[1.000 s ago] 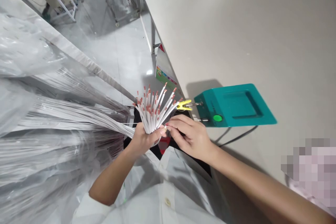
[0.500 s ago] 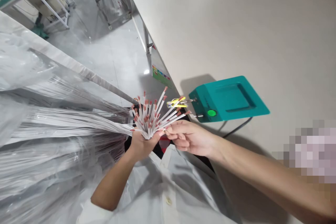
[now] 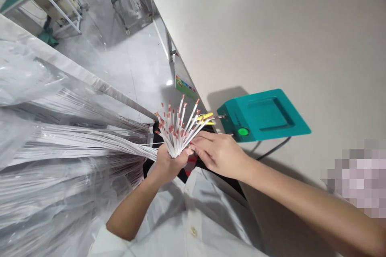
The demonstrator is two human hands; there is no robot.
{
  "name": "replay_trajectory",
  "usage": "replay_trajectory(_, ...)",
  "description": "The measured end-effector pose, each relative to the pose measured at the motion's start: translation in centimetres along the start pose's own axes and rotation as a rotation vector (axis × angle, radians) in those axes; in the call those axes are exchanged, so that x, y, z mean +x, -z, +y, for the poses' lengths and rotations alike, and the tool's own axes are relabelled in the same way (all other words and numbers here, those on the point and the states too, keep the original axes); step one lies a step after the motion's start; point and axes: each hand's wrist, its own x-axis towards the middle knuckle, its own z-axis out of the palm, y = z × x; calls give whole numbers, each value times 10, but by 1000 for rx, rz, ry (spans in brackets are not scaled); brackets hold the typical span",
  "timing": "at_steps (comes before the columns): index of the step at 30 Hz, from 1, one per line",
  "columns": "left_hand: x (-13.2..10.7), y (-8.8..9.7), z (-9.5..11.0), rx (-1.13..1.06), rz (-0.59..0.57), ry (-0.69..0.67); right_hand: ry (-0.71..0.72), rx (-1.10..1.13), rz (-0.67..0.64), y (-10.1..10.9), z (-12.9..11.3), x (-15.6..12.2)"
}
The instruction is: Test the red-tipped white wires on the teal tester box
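Note:
A bundle of white wires [image 3: 181, 136] with bare copper ends fans upward out of my left hand [image 3: 169, 164], which is closed around it. My right hand [image 3: 215, 150] is at the bundle's right side, by my left thumb. Its fingers are bent together there, and what lies between them is hidden. Beyond it, on the table, stands a teal device [image 3: 265, 114] with a green button [image 3: 243, 131] and metal posts. A yellow part [image 3: 208, 119] is at one post, partly behind the wire ends.
To the left, long white wires [image 3: 90, 138] lie with clear plastic sheeting [image 3: 27, 72] along a metal rail [image 3: 90, 78]. The pale table [image 3: 271, 40] extends at right. A black cable [image 3: 274, 147] runs from the device. A wheeled rack [image 3: 120, 4] stands on the floor behind.
My left hand and the bundle have shifted slightly right. My right hand has turned palm-down, its fingers now against the bundle's side; the splayed wires on the right stand closer together.

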Motion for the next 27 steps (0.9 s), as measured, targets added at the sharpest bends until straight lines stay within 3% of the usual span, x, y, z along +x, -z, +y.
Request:
replay_trajectory(3, 3, 0, -2, 55, -45, -46, 159, -394, 35, 12, 4, 1)
replay_trajectory(6, 10, 1, 0, 25, -52, -14, 167, -631, 122, 31, 8, 5)
replay_trajectory(11, 24, -1, 11, -29, -86, 13, -14, -857, -131, 49, 17, 15)
replay_trajectory(15, 34, -3, 16, -132, -86, 15, -31, -824, -214, 52, 21, 22)
replay_trajectory(22, 48, -6, 11, -291, -60, 15, -118, -556, -323, 58, 36, 35)
replay_trajectory(27, 52, -8, 10, -324, -67, 29, -126, -491, -263, 54, 46, 38)
